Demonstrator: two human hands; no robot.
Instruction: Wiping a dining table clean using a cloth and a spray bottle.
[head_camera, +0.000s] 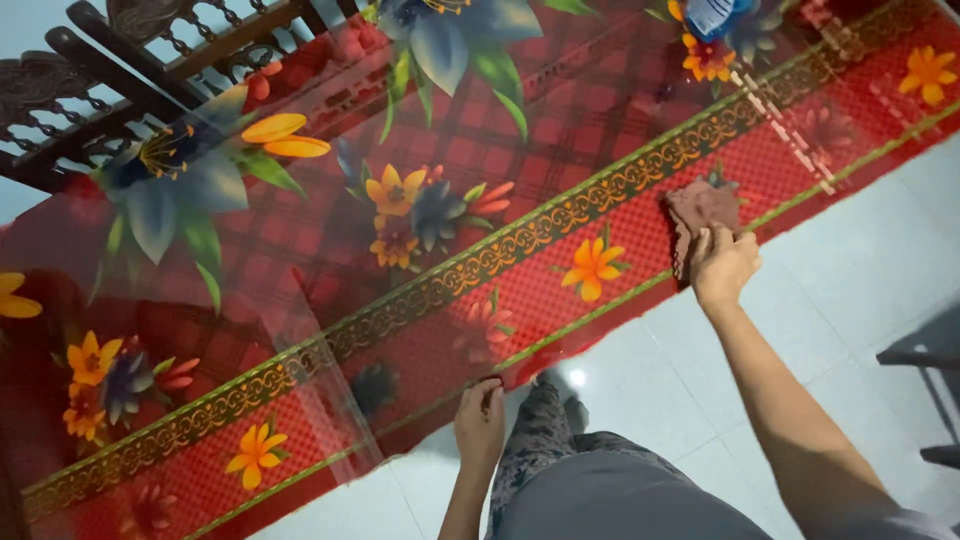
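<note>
- Brown cloth (698, 212) lies bunched on the red border of a flowered table cover, far to the person's right and near the table's edge, pinned there under the fingers of the right hand (722, 264).
- Right hand is stretched out at the end of a long bare arm, fingers curled over the near end of the rag and pressing it flat to the surface; it is grasping the cloth rather than resting beside it.
- Left hand (480, 416) sits at the near edge of the table, fingers closed on the hem of the cover where it hangs over the side, apparently steadying it.
- Table cover (560, 150) is glossy plastic, red-checked, printed with orange and blue flowers, green leaves and a gold scroll band running along the rim; light glares off it at the left.
- Judging by the shine alone, no wet streaks, crumbs or spills can be told apart on the cover, so how much of it has been wiped and how much is left cannot be read; the rag sits well toward the right end, with a long stretch of cover to its left.
- Dark carved wooden chair backs (120, 70) stand at the far side, upper left.
- Pale tiled floor (860, 260) shows below the table, with the person's patterned trouser leg (545, 440) over it.
</note>
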